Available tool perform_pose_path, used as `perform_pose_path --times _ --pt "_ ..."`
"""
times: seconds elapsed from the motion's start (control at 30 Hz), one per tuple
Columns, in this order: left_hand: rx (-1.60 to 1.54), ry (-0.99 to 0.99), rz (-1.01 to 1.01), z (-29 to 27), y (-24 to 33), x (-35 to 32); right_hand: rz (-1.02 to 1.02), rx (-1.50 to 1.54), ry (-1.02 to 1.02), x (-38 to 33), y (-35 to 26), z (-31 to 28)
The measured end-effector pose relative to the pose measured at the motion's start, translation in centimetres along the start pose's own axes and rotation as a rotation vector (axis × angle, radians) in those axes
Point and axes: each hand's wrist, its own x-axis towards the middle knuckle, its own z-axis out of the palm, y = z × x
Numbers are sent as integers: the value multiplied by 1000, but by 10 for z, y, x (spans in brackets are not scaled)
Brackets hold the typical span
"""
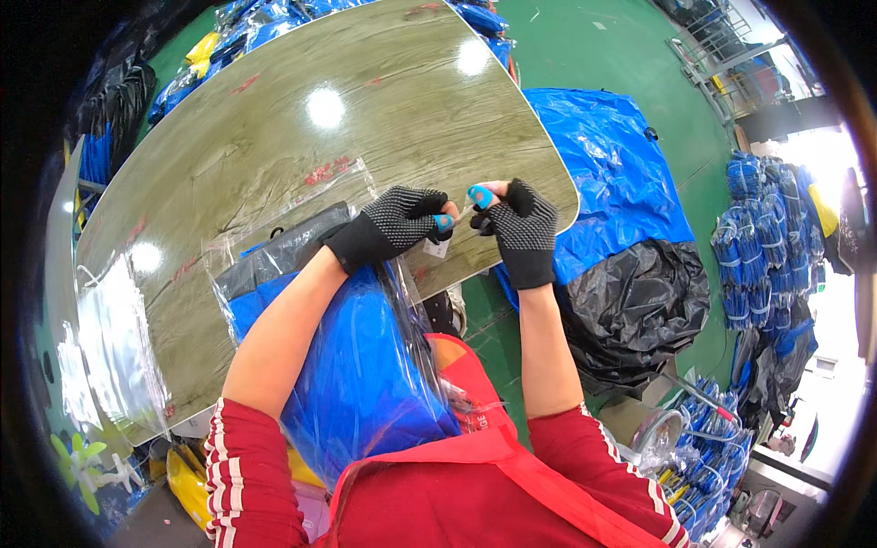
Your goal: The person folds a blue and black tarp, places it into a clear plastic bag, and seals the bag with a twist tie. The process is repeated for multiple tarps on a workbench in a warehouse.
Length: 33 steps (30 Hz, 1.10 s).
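My left hand [395, 219] and my right hand [522, 224] meet over the table's right part, in black dotted gloves with turquoise coverings on the thumb or finger tips. Both are closed in a pinch. A thin, pale piece [463, 217] seems to run between the fingertips, too small to name. Just under my left fingers shows a small white tag [437, 247]; whether I hold it is unclear. Beneath my left forearm, a folded blue and black sheet [352, 352] in a clear plastic bag lies partly on the table and hangs over its near edge against me.
The wood-patterned table [274, 137] has a rounded right corner. Clear bags [114, 338] hang over its left end. Right of it lies a large blue and black cover [607, 183] on the green floor [585, 41]. Folded blue bundles [763, 242] are stacked farther right.
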Motion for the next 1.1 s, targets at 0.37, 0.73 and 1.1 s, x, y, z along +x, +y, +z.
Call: perform_pose_path --times 0.37,0.73,1.1 --pt "63 275 56 -4 0 4 -193 -203 7 -36 41 43" --pt "-49 65 66 -8 -5 -3 -167 47 -94 -26 34 18" --pt "-177 67 -88 -5 9 0 243 401 183 -47 89 -125"
